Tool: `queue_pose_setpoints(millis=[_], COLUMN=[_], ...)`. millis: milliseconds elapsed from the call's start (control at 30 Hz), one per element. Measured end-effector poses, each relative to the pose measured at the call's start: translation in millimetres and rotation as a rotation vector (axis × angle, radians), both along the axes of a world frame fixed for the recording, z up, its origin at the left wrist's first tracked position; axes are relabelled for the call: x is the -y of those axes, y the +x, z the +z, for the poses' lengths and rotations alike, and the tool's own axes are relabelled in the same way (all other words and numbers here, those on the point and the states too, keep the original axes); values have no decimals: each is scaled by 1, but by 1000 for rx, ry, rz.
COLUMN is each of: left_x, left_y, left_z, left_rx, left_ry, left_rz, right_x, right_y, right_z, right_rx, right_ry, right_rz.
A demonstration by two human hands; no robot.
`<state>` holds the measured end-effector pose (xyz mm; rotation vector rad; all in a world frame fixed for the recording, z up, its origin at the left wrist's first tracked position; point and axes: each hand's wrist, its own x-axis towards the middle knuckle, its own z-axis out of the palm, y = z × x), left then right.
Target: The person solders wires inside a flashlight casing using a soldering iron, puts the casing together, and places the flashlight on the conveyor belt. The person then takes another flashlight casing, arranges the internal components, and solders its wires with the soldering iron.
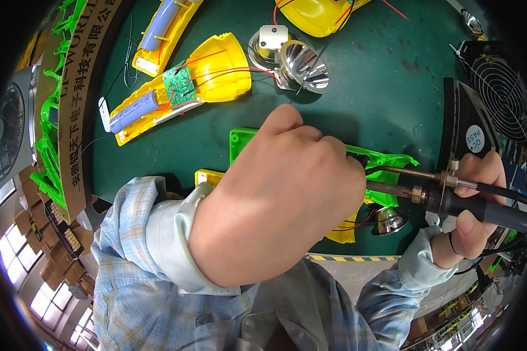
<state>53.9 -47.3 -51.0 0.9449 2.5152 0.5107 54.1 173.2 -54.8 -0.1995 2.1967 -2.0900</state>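
Head: right hand point(485, 174) grips metal-shafted soldering iron point(442, 200) (left hand point(304, 178) curled, contents hidden).

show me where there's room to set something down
Mainly the green mat between the upper shiny reflectors and black fan. A smaller patch: between the yellow circuit-board housing and left sleeve. Crowded: around the left hand and soldering iron.

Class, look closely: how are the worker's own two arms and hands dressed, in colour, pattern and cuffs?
The left sleeve and right sleeve are light blue plaid with tan lines; the left cuff and right cuff are pale and smooth. The left hand and right hand wear no gloves.
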Motion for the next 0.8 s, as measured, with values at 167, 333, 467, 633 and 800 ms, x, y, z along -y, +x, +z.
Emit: queue_pose_setpoints(millis=[167, 333, 467, 633, 800], left_x=[0, 0, -3, -4, -4], left_y=[0, 1, 1, 0, 0], left_z=[-1, -1, -3, -1, -2], left_rx=[-6, -9, -18, 3, -55], left_ry=[10, 5, 17, 11, 9], left_rz=[16, 12, 29, 19, 101], right_x=[0, -2, -5, -5, -7], right_y=[0, 1, 2, 2, -5], right_z=[0, -2, -4, 1, -6], right_rx=[1, -5, -28, 17, -36], right_ry=[0, -14, -33, -112, -77], right_rz=[-13, -2, -11, 15, 220])
